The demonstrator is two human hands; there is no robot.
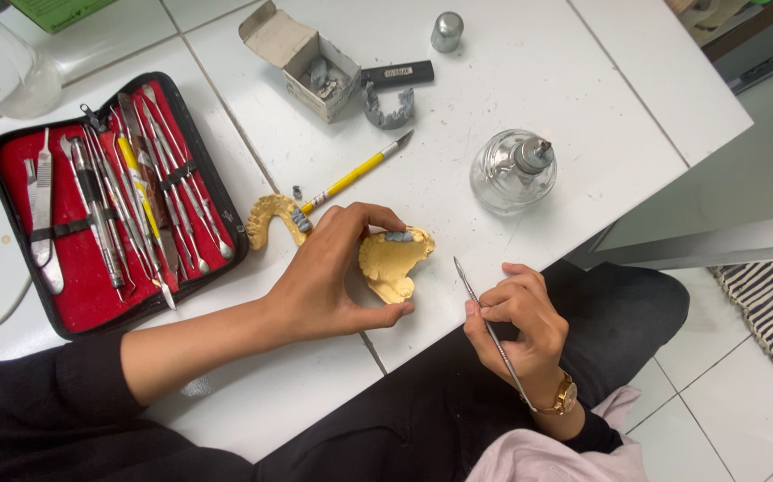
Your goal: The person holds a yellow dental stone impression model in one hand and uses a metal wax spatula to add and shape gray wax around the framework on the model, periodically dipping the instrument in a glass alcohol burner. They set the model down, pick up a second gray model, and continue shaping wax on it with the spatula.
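Head view: near the table's point(582, 80) front edge, left hand point(333, 277) pinches a yellow plaster jaw cast point(392, 261) by its rims, likely stiff, brittle; right hand point(520, 321) fingers pinch a thin metal tool point(493, 332).

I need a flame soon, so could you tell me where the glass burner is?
The glass burner stands on the table, right of the yellow knife.
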